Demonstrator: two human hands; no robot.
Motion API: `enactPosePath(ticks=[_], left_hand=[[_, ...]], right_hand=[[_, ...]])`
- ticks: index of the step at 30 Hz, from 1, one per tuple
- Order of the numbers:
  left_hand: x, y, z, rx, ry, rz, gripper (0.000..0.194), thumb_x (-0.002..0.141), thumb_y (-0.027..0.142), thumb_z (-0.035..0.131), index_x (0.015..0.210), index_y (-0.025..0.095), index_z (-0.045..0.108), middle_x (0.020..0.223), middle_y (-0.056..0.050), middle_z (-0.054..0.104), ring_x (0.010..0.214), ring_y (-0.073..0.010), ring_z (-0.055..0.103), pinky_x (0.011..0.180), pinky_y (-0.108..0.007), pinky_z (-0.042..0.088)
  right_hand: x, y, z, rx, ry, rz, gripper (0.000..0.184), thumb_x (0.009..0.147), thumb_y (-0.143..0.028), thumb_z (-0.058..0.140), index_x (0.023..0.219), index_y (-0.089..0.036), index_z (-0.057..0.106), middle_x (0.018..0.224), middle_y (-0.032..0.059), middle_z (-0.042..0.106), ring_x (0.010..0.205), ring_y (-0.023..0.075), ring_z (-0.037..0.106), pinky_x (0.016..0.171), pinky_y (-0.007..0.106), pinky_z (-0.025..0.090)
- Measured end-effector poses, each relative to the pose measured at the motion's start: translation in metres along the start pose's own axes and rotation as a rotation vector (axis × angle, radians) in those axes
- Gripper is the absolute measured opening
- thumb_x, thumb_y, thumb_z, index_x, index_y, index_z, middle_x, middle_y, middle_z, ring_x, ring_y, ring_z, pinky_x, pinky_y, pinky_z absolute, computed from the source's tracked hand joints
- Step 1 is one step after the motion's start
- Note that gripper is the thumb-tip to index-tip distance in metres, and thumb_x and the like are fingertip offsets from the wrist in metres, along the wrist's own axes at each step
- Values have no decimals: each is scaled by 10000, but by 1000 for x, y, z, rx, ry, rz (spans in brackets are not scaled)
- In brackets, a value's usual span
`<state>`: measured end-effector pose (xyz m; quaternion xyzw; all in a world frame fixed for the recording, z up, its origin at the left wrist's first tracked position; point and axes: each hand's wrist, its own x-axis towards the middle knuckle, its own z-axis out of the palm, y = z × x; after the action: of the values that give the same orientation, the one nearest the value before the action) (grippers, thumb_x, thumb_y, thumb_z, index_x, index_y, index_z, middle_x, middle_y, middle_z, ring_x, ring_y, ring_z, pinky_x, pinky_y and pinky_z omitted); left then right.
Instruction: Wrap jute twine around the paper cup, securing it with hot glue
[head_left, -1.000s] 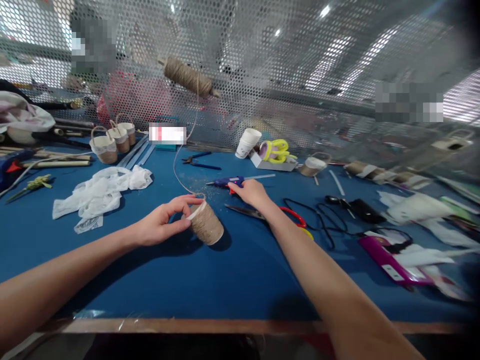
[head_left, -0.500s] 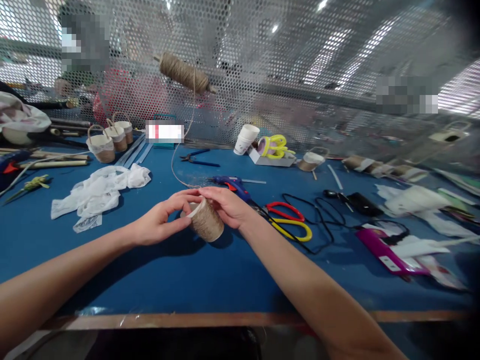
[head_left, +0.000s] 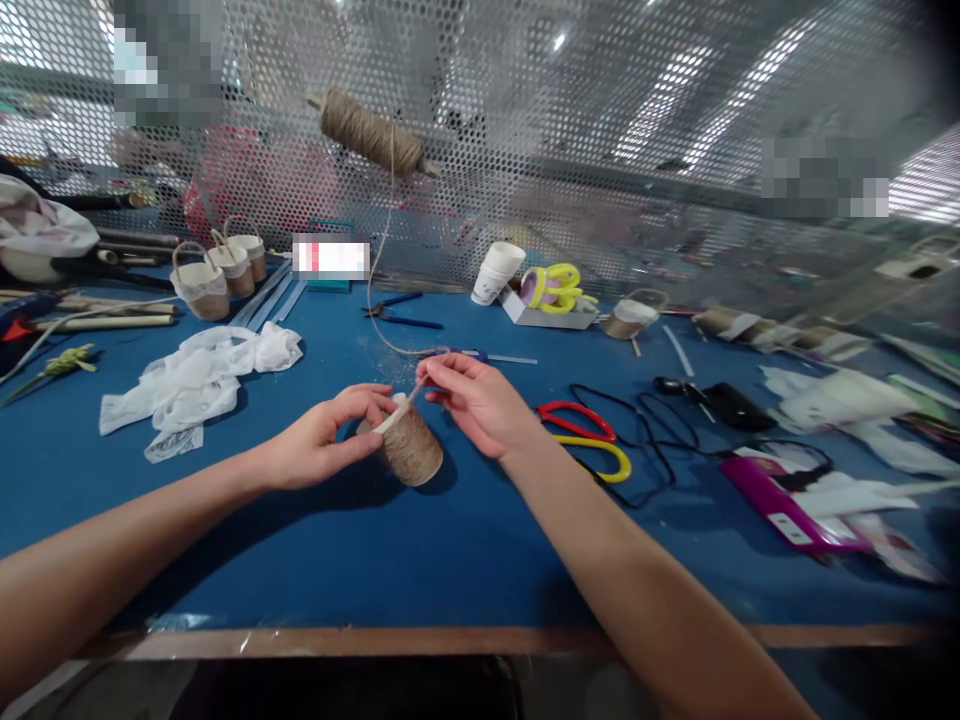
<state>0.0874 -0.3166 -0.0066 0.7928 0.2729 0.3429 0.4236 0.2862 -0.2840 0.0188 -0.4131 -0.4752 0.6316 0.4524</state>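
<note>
While your left hand (head_left: pixel 341 435) pinches the pale rim of the twine-wrapped cup (head_left: pixel 412 447), thumb and fingers only slightly apart around it, your right hand (head_left: pixel 480 400) is nearly closed, its fingertips gripping the twine (head_left: pixel 389 240) beside that rim. The cup tilts above the blue desk (head_left: pixel 420 570), between your 2 hands, with the red-and-yellow-handled scissors (head_left: pixel 589 440) to the right and 3 small baskets (head_left: pixel 202 292) at the back left.

No readable text before me
I can make out no words, numbers or brands on anything around my fingers.
</note>
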Motion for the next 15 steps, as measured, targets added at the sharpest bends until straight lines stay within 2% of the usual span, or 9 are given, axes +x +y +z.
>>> enactPosePath(ticks=[3, 7, 15], left_hand=[[1, -3, -1, -93, 19, -47, 107, 862, 258, 472, 829, 161, 498, 1199, -122, 532, 1242, -238, 387, 1028, -427, 296], [2, -1, 0, -156, 12, -70, 143, 861, 285, 483, 812, 152, 500, 1256, -134, 499, 1209, -241, 425, 1022, -425, 294], [1, 3, 1, -171, -26, -44, 92, 862, 222, 485, 803, 153, 501, 1233, -132, 520, 1259, -240, 370, 1037, -433, 276]], right_hand=[[-9, -8, -4, -57, 40, -62, 144, 622, -287, 716, 688, -185, 638, 699, -25, 587, 667, 84, 510, 590, 223, 366], [-14, -7, -6, -137, 81, -120, 178, 610, -314, 719, 689, -179, 634, 668, -20, 581, 645, 92, 508, 582, 237, 367], [-11, 5, -8, -149, 83, -98, 180, 617, -310, 705, 705, -177, 623, 668, -18, 586, 640, 92, 514, 608, 248, 385]])
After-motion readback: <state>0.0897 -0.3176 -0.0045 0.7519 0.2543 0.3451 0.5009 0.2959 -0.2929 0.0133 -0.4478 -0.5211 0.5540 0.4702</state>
